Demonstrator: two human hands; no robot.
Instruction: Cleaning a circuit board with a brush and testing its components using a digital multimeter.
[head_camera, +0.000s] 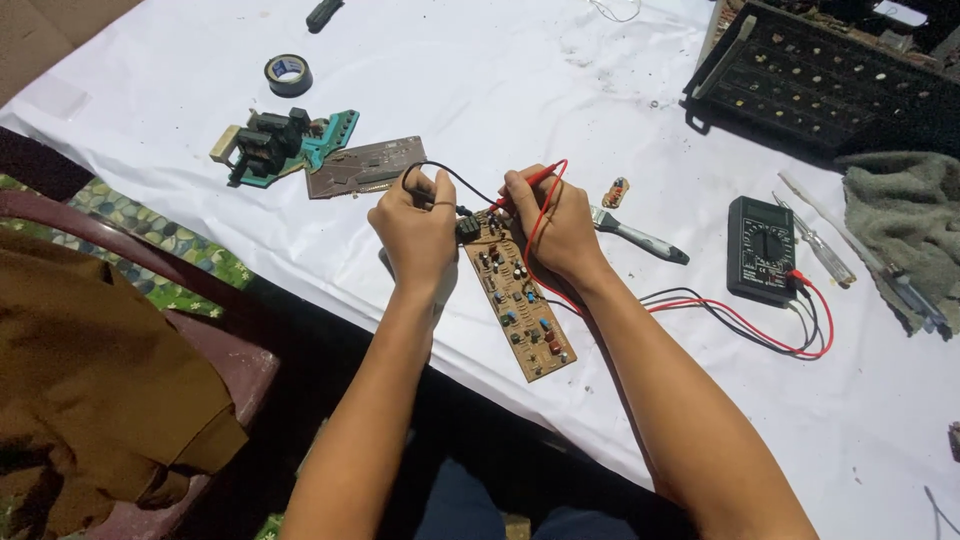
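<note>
A long brown circuit board (522, 305) with several small components lies on the white cloth (480, 90) in front of me. My left hand (415, 232) grips a black test probe whose tip meets the board's far end. My right hand (555, 222) grips a red test probe (532, 180) pointed at the same end. Red and black leads (735, 320) run right to a black multimeter (762, 250).
A teal circuit board with a transformer (280, 145) and a brown board (365, 165) lie at the left, a roll of black tape (288, 74) beyond them. A brush handle (640, 238), a screwdriver (825, 250), a grey rag (905, 215) and a black chassis (830, 85) are at right. A chair (130, 320) stands at lower left.
</note>
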